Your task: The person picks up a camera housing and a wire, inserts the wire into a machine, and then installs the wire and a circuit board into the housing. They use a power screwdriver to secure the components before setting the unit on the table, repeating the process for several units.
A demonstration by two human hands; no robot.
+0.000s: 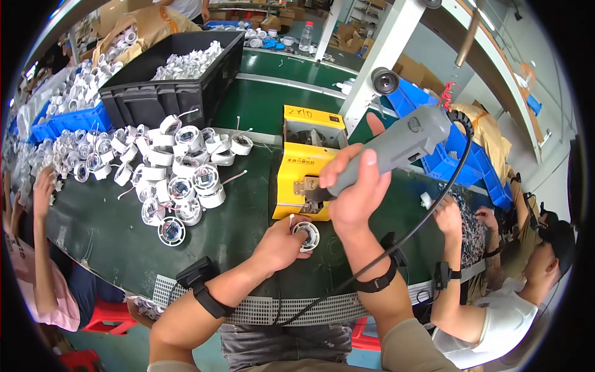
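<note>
My right hand (358,195) is wrapped around a grey electric screwdriver (406,144), which slants down to the left. Its dark nose meets the metal outlet on the front of a yellow screw feeder (304,164); the bit's tip is too small to make out. Just in front of the feeder, my left hand (280,247) grips a round white plastic housing (314,238) near the green table top. The thumb lies over its open face, hiding part of the inside. A large pile of similar white housings (183,167), some showing circuit boards, lies to the left.
A black crate (167,93) of small white parts stands behind the pile, beside a blue bin (77,121). The screwdriver's black cord (427,214) crosses over my right forearm. Blue bins (462,158) stand at right behind a white post (378,59). Co-workers' hands (447,216) work on both sides.
</note>
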